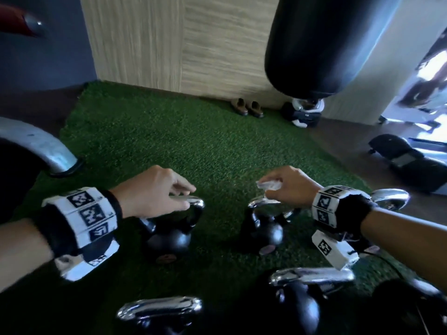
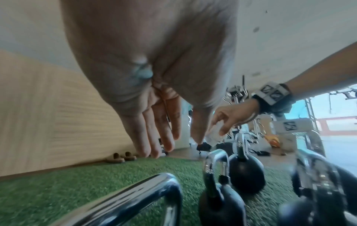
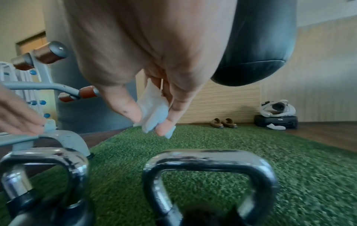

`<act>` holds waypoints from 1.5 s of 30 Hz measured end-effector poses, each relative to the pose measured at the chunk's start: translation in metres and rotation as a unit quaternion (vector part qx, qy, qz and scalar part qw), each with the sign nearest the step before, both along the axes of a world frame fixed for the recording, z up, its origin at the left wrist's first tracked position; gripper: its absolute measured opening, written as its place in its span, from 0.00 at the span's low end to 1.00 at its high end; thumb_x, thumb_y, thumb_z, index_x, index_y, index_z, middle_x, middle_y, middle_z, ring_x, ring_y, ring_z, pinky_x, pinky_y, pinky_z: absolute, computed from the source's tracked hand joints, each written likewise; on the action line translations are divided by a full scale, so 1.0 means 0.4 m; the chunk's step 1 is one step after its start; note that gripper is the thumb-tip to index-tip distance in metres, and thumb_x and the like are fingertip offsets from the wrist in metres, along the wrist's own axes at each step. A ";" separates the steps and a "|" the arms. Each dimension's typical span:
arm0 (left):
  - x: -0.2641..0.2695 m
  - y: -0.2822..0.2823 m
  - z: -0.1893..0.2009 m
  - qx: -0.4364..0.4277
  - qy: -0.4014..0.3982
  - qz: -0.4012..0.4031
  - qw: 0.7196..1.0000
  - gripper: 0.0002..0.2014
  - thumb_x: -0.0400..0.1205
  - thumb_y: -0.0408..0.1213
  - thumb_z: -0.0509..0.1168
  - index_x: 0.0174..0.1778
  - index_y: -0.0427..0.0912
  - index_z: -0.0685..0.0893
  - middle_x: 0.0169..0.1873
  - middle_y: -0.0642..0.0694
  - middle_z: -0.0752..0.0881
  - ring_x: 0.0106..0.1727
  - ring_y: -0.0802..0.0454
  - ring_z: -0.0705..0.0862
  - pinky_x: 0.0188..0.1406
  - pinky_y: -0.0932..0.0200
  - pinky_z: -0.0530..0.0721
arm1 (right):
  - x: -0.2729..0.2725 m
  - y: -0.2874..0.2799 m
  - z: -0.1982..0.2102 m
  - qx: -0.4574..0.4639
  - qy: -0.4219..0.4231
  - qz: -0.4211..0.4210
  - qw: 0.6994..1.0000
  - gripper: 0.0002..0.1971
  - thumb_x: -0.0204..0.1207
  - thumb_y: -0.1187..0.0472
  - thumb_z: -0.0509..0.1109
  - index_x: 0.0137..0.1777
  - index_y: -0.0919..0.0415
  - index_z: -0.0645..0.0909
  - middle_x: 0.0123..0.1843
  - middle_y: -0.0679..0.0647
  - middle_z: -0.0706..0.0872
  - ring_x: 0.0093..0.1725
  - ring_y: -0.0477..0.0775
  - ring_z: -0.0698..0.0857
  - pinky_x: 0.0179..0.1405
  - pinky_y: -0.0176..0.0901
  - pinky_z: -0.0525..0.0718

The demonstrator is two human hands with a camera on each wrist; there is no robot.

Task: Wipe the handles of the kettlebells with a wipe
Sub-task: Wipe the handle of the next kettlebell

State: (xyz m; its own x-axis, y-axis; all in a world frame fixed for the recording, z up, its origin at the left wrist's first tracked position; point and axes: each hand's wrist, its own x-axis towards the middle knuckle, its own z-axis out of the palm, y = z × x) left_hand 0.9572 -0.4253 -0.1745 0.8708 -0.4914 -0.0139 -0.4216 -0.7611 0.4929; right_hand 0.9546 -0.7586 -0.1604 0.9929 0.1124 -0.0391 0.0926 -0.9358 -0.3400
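Observation:
Several black kettlebells with chrome handles stand on the green turf. My left hand [image 1: 185, 198] hovers with straight, relaxed fingers [image 2: 154, 137] just over the handle [image 1: 193, 203] of the left kettlebell [image 1: 169, 238] and holds nothing. My right hand [image 1: 268, 191] pinches a small white wipe [image 1: 269, 184] between thumb and fingers, a little above the handle [image 1: 263, 203] of the middle kettlebell [image 1: 264, 234]. From the right wrist, the wipe [image 3: 154, 113] hangs clear of that handle [image 3: 208, 157]. Two more handles [image 1: 159, 308] [image 1: 312, 276] lie nearer me.
A black punching bag [image 1: 314, 44] hangs at the back right. Brown shoes [image 1: 246, 107] and a white headset on a black case [image 1: 302, 112] sit by the wooden wall. A grey machine leg [image 1: 48, 153] stands left on the turf mat [image 1: 193, 141].

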 end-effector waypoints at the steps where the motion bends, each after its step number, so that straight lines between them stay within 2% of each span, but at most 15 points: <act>1: 0.001 -0.027 0.018 0.012 0.021 -0.006 1.000 0.18 0.78 0.48 0.79 0.65 0.59 0.89 0.52 0.67 0.91 0.50 0.77 0.87 0.57 0.75 0.84 | 0.003 -0.038 0.005 -0.002 -0.001 -0.001 1.000 0.16 0.75 0.60 0.76 0.61 0.48 0.91 0.57 0.45 0.89 0.57 0.43 0.84 0.54 0.30 0.74; 4: 0.014 -0.110 0.050 0.065 0.061 -0.006 0.996 0.15 0.78 0.48 0.78 0.61 0.59 0.91 0.47 0.66 0.91 0.48 0.77 0.87 0.56 0.73 0.86 | 0.013 -0.136 0.012 -0.016 -0.009 0.024 1.000 0.15 0.76 0.60 0.76 0.62 0.49 0.91 0.62 0.47 0.89 0.61 0.46 0.85 0.56 0.32 0.74; 9: 0.043 -0.284 0.029 0.180 0.084 0.016 0.980 0.19 0.79 0.44 0.76 0.67 0.52 0.89 0.50 0.60 0.93 0.52 0.66 0.89 0.59 0.68 0.85 | 0.013 -0.255 -0.009 -0.016 -0.001 0.096 0.995 0.15 0.79 0.57 0.76 0.65 0.50 0.89 0.61 0.44 0.88 0.57 0.42 0.83 0.57 0.37 0.78; 14: 0.101 -0.435 -0.103 0.203 0.099 0.110 0.968 0.29 0.77 0.46 0.80 0.75 0.49 0.83 0.61 0.52 0.91 0.63 0.53 0.88 0.66 0.57 0.85 | 0.022 -0.329 -0.075 0.054 -0.023 0.108 0.992 0.17 0.76 0.57 0.80 0.65 0.46 0.89 0.54 0.42 0.92 0.50 0.41 0.86 0.50 0.32 0.79; 17: 0.119 -0.487 -0.206 0.186 0.130 0.180 0.957 0.35 0.75 0.47 0.82 0.77 0.44 0.79 0.66 0.46 0.87 0.58 0.49 0.89 0.57 0.54 0.91 | 0.026 -0.353 -0.116 0.106 -0.054 0.098 0.988 0.15 0.74 0.58 0.82 0.61 0.48 0.91 0.48 0.42 0.88 0.45 0.40 0.84 0.41 0.25 0.74; 22: 0.120 -0.523 -0.328 0.086 0.197 0.242 0.946 0.20 0.65 0.53 0.86 0.43 0.47 0.87 0.40 0.50 0.87 0.39 0.55 0.87 0.33 0.62 0.88 | 0.022 -0.363 -0.137 0.160 -0.080 0.082 0.980 0.11 0.74 0.60 0.82 0.56 0.56 0.91 0.47 0.42 0.84 0.44 0.35 0.82 0.35 0.18 0.74; 24: 0.116 -0.530 -0.362 0.040 0.218 0.258 0.940 0.22 0.60 0.55 0.88 0.43 0.51 0.90 0.40 0.52 0.89 0.46 0.56 0.89 0.40 0.61 0.91 | 0.027 -0.353 -0.137 0.164 -0.087 0.077 0.980 0.12 0.75 0.60 0.82 0.57 0.56 0.92 0.47 0.44 0.85 0.47 0.41 0.84 0.35 0.17 0.73; 26: 0.115 -0.534 -0.397 -0.002 0.216 0.268 0.939 0.36 0.49 0.63 0.88 0.51 0.55 0.91 0.49 0.55 0.93 0.55 0.57 0.90 0.51 0.54 0.94 | 0.036 -0.332 -0.137 0.161 -0.096 0.083 0.979 0.11 0.76 0.61 0.81 0.57 0.57 0.92 0.47 0.47 0.87 0.48 0.43 0.83 0.36 0.18 0.74; 28: 0.125 -0.526 -0.449 -0.023 0.203 0.275 0.939 0.48 0.41 0.74 0.85 0.57 0.57 0.89 0.50 0.58 0.93 0.55 0.56 0.91 0.55 0.53 0.93 | 0.044 -0.299 -0.139 0.140 -0.099 0.104 0.980 0.10 0.77 0.63 0.79 0.58 0.58 0.92 0.49 0.50 0.90 0.49 0.44 0.83 0.40 0.22 0.73; 32: 0.093 -0.547 -0.461 -0.042 0.198 0.227 0.953 0.35 0.56 0.70 0.84 0.54 0.55 0.90 0.47 0.57 0.93 0.50 0.55 0.90 0.57 0.58 0.86 | 0.058 -0.237 -0.156 0.126 -0.073 0.105 0.984 0.10 0.77 0.66 0.78 0.56 0.56 0.92 0.54 0.54 0.93 0.50 0.50 0.90 0.46 0.33 0.83; 35: 0.078 -0.563 -0.467 -0.065 0.181 0.209 0.959 0.35 0.55 0.73 0.82 0.54 0.59 0.86 0.48 0.61 0.91 0.52 0.58 0.89 0.62 0.59 0.84 | 0.060 -0.239 -0.173 0.085 -0.063 0.082 0.991 0.11 0.79 0.70 0.74 0.55 0.56 0.93 0.54 0.55 0.94 0.50 0.53 0.93 0.52 0.45 0.93; 37: 0.081 -0.561 -0.475 -0.074 0.165 0.213 0.960 0.38 0.52 0.76 0.81 0.53 0.61 0.84 0.49 0.63 0.91 0.54 0.59 0.89 0.65 0.59 0.84 | 0.058 -0.273 -0.173 0.080 -0.057 0.058 0.994 0.12 0.79 0.72 0.72 0.51 0.57 0.93 0.50 0.56 0.94 0.47 0.53 0.93 0.49 0.48 0.94; 39: 0.088 -0.559 -0.482 -0.085 0.155 0.207 0.962 0.41 0.48 0.78 0.79 0.54 0.62 0.83 0.53 0.63 0.90 0.59 0.60 0.88 0.71 0.57 0.82 | 0.056 -0.310 -0.166 0.091 -0.056 0.036 0.994 0.09 0.78 0.71 0.73 0.47 0.58 0.93 0.46 0.56 0.93 0.45 0.53 0.93 0.46 0.45 0.94; 42: 0.092 -0.557 -0.485 -0.090 0.146 0.194 0.966 0.43 0.45 0.80 0.78 0.52 0.60 0.84 0.51 0.63 0.90 0.58 0.61 0.88 0.71 0.56 0.83 | 0.050 -0.325 -0.163 0.093 -0.067 0.043 0.992 0.11 0.78 0.70 0.73 0.41 0.55 0.93 0.43 0.53 0.93 0.41 0.48 0.91 0.34 0.26 0.85; 45: 0.100 -0.553 -0.497 -0.082 0.146 0.193 0.967 0.43 0.46 0.79 0.78 0.53 0.59 0.86 0.51 0.63 0.91 0.56 0.61 0.89 0.69 0.55 0.84 | 0.050 -0.316 -0.188 0.078 -0.077 0.053 0.993 0.24 0.78 0.74 0.70 0.28 0.44 0.82 0.39 0.50 0.92 0.39 0.47 0.91 0.34 0.29 0.85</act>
State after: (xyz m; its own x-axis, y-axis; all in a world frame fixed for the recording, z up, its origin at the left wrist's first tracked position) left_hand 0.9972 -0.6463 -0.3731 0.9605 -0.1472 -0.2361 0.0536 -0.7349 0.6761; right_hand 0.9745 -0.8848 -0.2356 0.9680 0.2094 0.1383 0.2499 -0.8548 -0.4548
